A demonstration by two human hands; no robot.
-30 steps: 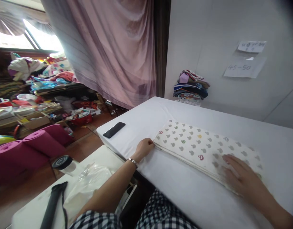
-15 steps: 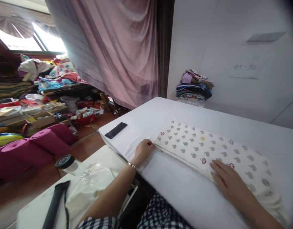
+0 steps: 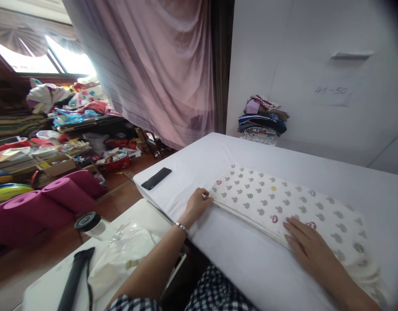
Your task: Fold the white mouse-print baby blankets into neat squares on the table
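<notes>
A folded white cloth [image 3: 260, 196] printed with grey, red, green and yellow mushroom-like motifs lies lengthwise on the white-covered table [image 3: 199, 157]. At its near left corner, my left hand [image 3: 198, 205] has its fingers bent, with thumb and forefinger pinching the edge. My right hand [image 3: 310, 246] rests flat on the top layer toward the near long edge, fingers stretched out and holding nothing. The cloth's right end looks looser and rumpled, partly behind my right forearm.
A black phone [image 3: 156, 178] lies near the table's left edge. On a lower white surface sit a clear jar with a black lid [image 3: 88, 221], a plastic bag [image 3: 121, 250] and a black long object [image 3: 74, 276]. Folded clothes [image 3: 263, 119] are stacked by the wall.
My left thumb and fingers have shifted slightly at the cloth's corner. My right hand stays flat in the same place on the cloth. The view has tilted a little.
</notes>
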